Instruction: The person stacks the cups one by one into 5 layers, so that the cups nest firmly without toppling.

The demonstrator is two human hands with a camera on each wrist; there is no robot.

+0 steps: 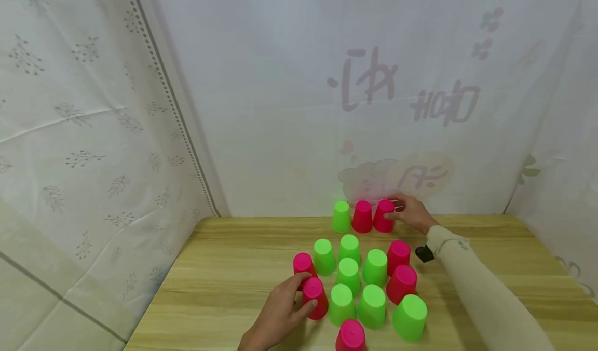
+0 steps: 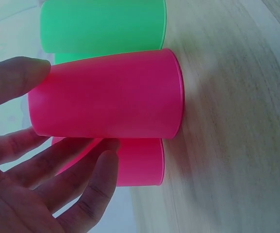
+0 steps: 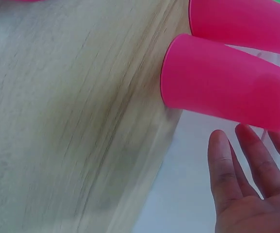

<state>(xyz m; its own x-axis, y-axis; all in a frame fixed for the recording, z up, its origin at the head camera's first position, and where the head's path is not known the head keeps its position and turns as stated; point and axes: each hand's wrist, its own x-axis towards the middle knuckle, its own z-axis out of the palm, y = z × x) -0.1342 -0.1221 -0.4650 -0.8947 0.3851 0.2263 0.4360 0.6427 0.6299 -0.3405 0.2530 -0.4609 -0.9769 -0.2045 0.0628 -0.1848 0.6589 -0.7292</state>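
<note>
My left hand (image 1: 280,307) holds an upside-down pink cup (image 1: 314,300) between thumb and fingers, at the left of a group of cups. In the left wrist view that pink cup (image 2: 108,94) stands before a second pink cup (image 2: 142,162) and beside a green cup (image 2: 103,26). At the back of the table, my right hand (image 1: 413,213) has its thumb and index finger around the top of the pink cup (image 1: 383,217) that ends a short row. The right wrist view shows this cup (image 3: 224,80) with the other fingertips (image 3: 220,141) spread just off its side.
Beside the right-hand cup in the back row stand another pink cup (image 1: 362,217) and a green cup (image 1: 341,217). Several upside-down green and pink cups crowd the middle, with a pink cup (image 1: 351,336) nearest. A cloth wall (image 1: 280,133) rises behind the wooden table (image 1: 224,268).
</note>
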